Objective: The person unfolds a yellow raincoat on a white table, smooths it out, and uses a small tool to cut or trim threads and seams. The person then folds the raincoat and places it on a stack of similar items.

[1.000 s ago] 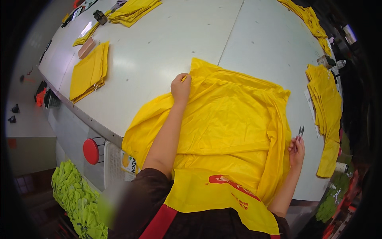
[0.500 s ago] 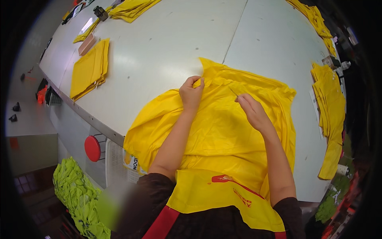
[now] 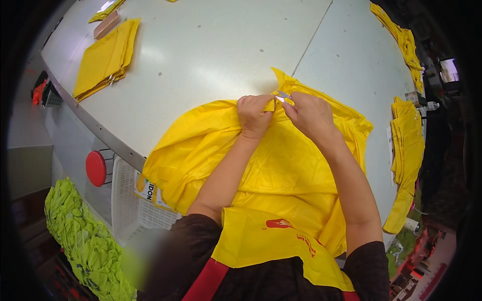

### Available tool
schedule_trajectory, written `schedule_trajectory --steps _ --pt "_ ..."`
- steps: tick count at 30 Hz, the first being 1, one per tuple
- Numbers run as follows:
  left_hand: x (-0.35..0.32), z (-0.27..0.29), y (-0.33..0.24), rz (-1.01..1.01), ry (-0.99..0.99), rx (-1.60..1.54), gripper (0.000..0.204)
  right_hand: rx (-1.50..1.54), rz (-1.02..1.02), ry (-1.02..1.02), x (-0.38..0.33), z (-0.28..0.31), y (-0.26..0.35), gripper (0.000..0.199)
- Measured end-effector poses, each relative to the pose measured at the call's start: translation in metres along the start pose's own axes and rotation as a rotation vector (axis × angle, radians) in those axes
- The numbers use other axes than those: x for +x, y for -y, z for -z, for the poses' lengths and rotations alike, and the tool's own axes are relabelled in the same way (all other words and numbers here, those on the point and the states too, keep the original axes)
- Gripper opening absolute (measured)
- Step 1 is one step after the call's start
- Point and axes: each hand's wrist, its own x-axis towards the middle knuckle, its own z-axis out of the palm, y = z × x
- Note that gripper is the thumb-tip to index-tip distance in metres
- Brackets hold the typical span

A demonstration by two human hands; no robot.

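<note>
On near edge of white table (image 3: 211, 45), yellow garment (image 3: 281, 170) spread out, part hanging over edge toward person. Left hand (image 3: 255, 116) closed, pinching far hem of garment. Right hand (image 3: 310, 114) just beside it, fingers curled around small metal snips (image 3: 282, 96), blades at hem. Far left: stack of folded yellow cloth (image 3: 103, 60). Right edge: more yellow pieces (image 3: 406, 145). Near left, below table: red knob (image 3: 95, 168), white basket (image 3: 128, 205), green fabric heap (image 3: 85, 241).

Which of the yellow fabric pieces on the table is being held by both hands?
The big spread-out yellow garment at the near edge; left hand and right hand pinch its far edge. The other stacks lie untouched.
</note>
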Motion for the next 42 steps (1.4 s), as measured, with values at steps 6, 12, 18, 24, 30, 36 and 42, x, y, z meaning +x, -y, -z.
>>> schedule_trajectory --steps 6,12,18,24,30,36,42 --pt "-0.001 -0.001 0.0 -0.051 0.001 0.039 0.012 -0.023 -0.083 0.079 0.002 0.003 0.005 0.028" --pt "-0.001 -0.001 0.0 -0.058 0.008 0.046 0.012 0.033 -0.131 0.097 0.003 -0.002 0.0 0.03" --pt "-0.002 -0.003 0.001 -0.044 -0.004 0.039 0.01 0.04 -0.101 0.087 0.003 -0.005 0.0 0.029" --pt "0.0 -0.005 0.001 -0.025 0.021 0.056 0.009 0.315 -0.146 -0.034 -0.008 0.001 -0.014 0.03" --pt "0.03 -0.002 0.03 0.37 0.206 0.093 0.013 0.717 -0.435 -0.14 -0.09 0.018 -0.086 0.027" --pt "0.081 -0.038 0.014 0.045 0.292 0.329 0.022 0.669 -0.845 -0.534 -0.241 0.001 -0.192 0.025" --pt "0.061 -0.172 -0.113 -0.335 0.615 -0.194 0.025 0.749 -1.13 -0.573 -0.303 -0.052 -0.218 0.032"
